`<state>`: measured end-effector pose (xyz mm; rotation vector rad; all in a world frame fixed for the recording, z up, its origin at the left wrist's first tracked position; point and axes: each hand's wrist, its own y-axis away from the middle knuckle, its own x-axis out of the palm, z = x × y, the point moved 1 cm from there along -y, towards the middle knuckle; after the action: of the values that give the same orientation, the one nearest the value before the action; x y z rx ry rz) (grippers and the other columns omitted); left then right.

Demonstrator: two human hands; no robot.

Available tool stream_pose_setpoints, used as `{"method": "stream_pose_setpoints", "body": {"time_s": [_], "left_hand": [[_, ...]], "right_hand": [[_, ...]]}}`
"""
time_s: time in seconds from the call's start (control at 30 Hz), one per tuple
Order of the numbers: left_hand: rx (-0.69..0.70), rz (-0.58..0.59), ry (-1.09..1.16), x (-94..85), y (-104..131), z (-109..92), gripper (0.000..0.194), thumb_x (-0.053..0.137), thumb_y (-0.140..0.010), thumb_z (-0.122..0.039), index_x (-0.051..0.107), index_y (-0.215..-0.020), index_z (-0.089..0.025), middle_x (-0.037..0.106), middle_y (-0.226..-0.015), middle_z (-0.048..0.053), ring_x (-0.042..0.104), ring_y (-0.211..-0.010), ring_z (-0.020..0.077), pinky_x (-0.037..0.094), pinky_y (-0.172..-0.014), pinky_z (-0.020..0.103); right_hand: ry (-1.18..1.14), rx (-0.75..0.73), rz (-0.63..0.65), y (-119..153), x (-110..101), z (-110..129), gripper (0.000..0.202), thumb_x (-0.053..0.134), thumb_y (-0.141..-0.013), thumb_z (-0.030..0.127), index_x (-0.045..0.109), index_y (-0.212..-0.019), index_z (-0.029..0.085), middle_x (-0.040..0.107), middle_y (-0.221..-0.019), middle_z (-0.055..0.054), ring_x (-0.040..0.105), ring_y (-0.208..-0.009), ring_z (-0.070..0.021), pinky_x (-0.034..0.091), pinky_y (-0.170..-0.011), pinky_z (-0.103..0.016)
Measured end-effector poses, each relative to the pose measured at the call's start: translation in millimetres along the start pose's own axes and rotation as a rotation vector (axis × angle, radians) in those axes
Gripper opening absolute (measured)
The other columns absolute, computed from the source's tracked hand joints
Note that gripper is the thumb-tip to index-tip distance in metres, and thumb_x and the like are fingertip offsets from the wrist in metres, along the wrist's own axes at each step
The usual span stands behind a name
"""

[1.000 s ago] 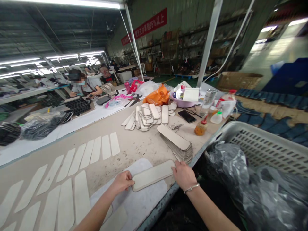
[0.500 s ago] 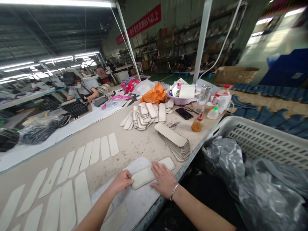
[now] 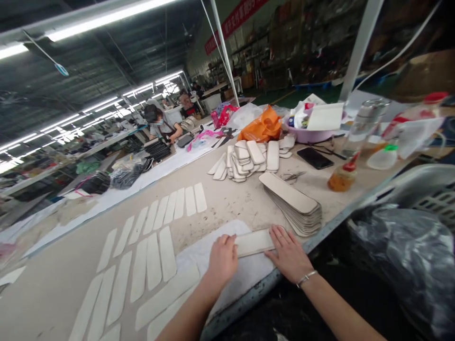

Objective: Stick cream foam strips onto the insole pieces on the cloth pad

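Note:
A cream rounded strip point(image 3: 254, 243) lies on a white sheet point(image 3: 227, 296) near the table's front edge. My left hand point(image 3: 223, 255) is over the strip's left end, its fingers curled and pressed together on it. My right hand point(image 3: 288, 253), with a bracelet at the wrist, rests palm down on the strip's right end, fingers stretched out. Just beyond it stands a fanned stack of similar padded pieces point(image 3: 289, 193). Rows of flat pale strips point(image 3: 146, 265) are laid out at the left. Whether my left thumb is under the strip is hidden.
Behind are a loose pile of pads point(image 3: 245, 161), an orange bag point(image 3: 263, 124), a phone point(image 3: 315, 158), scissors point(image 3: 293, 176) and a bottle of amber liquid point(image 3: 341, 177). A plastic-lined basket point(image 3: 433, 194) stands right. A person point(image 3: 161, 125) works at the far left.
The view has swung left, so things appear farther right. My left hand has moved from pinching the strip's left corner to lying over that end. My right hand stays flat on the strip.

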<state>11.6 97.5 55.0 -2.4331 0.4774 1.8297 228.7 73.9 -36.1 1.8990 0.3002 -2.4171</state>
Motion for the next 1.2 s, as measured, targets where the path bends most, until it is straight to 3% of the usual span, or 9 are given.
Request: {"method": "stream_pose_setpoints", "body": {"time_s": [0.1,0.23,0.33,0.53,0.63,0.8,0.93,1.1,1.2], "left_hand": [[0.317,0.109,0.098,27.3,12.4,-59.7,0.057,0.040,-0.089,-0.033,0.033,-0.142,-0.014,0.029,-0.151,0.012,0.019,-0.140,0.0304,0.021,-0.115,0.045],[0.374,0.184,0.161,51.9,1.1,-99.6,0.082,0.040,-0.087,-0.053,0.006,-0.148,-0.010,-0.001,-0.156,0.012,-0.002,-0.143,0.0315,0.009,-0.117,0.051],[0.272,0.207,0.126,53.5,-7.0,-80.9,0.084,0.036,-0.087,-0.057,0.005,-0.148,-0.006,-0.002,-0.155,0.017,-0.006,-0.143,0.0321,0.006,-0.116,0.054],[0.154,0.197,-0.081,44.0,13.3,9.8,0.083,0.038,-0.088,-0.056,0.012,-0.147,-0.005,-0.005,-0.153,0.019,-0.007,-0.142,0.0342,0.009,-0.115,0.053],[0.146,0.201,-0.181,43.3,25.9,35.3,0.084,0.035,-0.087,-0.061,0.011,-0.148,-0.008,-0.008,-0.153,0.018,-0.007,-0.141,0.0353,0.014,-0.114,0.052],[0.152,0.172,-0.241,51.0,29.5,41.1,0.088,0.036,-0.085,-0.065,0.011,-0.148,-0.009,-0.005,-0.153,0.020,-0.003,-0.141,0.0357,0.016,-0.113,0.053],[0.169,0.115,-0.265,60.0,27.0,44.3,0.087,0.036,-0.085,-0.065,0.014,-0.147,-0.008,0.000,-0.153,0.020,0.000,-0.141,0.0363,0.018,-0.112,0.053],[0.201,0.063,-0.319,68.8,25.2,52.3,0.078,0.042,-0.086,-0.053,0.022,-0.146,-0.007,0.006,-0.153,0.022,0.006,-0.141,0.0366,0.022,-0.111,0.052],[0.209,0.037,-0.344,70.2,24.2,54.5,0.075,0.044,-0.085,-0.050,0.027,-0.144,-0.006,0.011,-0.152,0.023,0.010,-0.141,0.0375,0.025,-0.110,0.051]], "right_hand": [[0.028,-0.031,-0.006,1.6,5.9,-5.4,0.060,0.039,-0.089,0.040,0.036,-0.140,0.007,0.028,-0.149,-0.013,0.023,-0.138,-0.0282,0.025,-0.112,-0.049],[0.089,-0.075,0.027,2.0,14.3,-12.5,0.055,0.038,-0.083,0.021,0.040,-0.138,0.012,0.028,-0.148,-0.009,0.024,-0.138,-0.0270,0.030,-0.109,-0.049],[0.068,-0.073,0.008,2.3,12.5,-10.8,0.056,0.041,-0.086,0.031,0.040,-0.138,0.012,0.028,-0.148,-0.010,0.025,-0.137,-0.0287,0.029,-0.110,-0.050],[0.026,-0.032,-0.036,2.3,5.3,-2.4,0.071,0.038,-0.089,0.054,0.033,-0.140,0.005,0.027,-0.149,-0.013,0.021,-0.139,-0.0286,0.022,-0.113,-0.049],[0.035,-0.033,-0.040,2.3,7.9,-3.8,0.072,0.036,-0.090,0.056,0.033,-0.140,0.004,0.026,-0.149,-0.013,0.021,-0.139,-0.0288,0.022,-0.112,-0.049],[0.033,-0.010,0.021,-0.1,4.1,-5.6,0.072,0.036,-0.090,0.057,0.032,-0.141,0.007,0.025,-0.150,-0.012,0.022,-0.138,-0.0298,0.022,-0.112,-0.051],[-0.001,0.066,0.076,-4.1,-5.7,19.0,0.074,0.037,-0.090,0.056,0.028,-0.142,0.004,0.017,-0.151,-0.015,0.014,-0.140,-0.0339,0.013,-0.112,-0.059],[-0.259,-0.211,0.141,-10.0,-4.9,77.8,0.078,0.032,-0.089,0.064,0.019,-0.146,0.012,0.011,-0.154,-0.010,0.007,-0.142,-0.0254,0.009,-0.115,-0.051],[-0.349,-0.251,0.189,-12.3,-4.8,80.5,0.081,0.029,-0.087,0.068,0.023,-0.145,0.011,0.018,-0.153,-0.011,0.009,-0.142,-0.0226,0.008,-0.116,-0.047]]}}
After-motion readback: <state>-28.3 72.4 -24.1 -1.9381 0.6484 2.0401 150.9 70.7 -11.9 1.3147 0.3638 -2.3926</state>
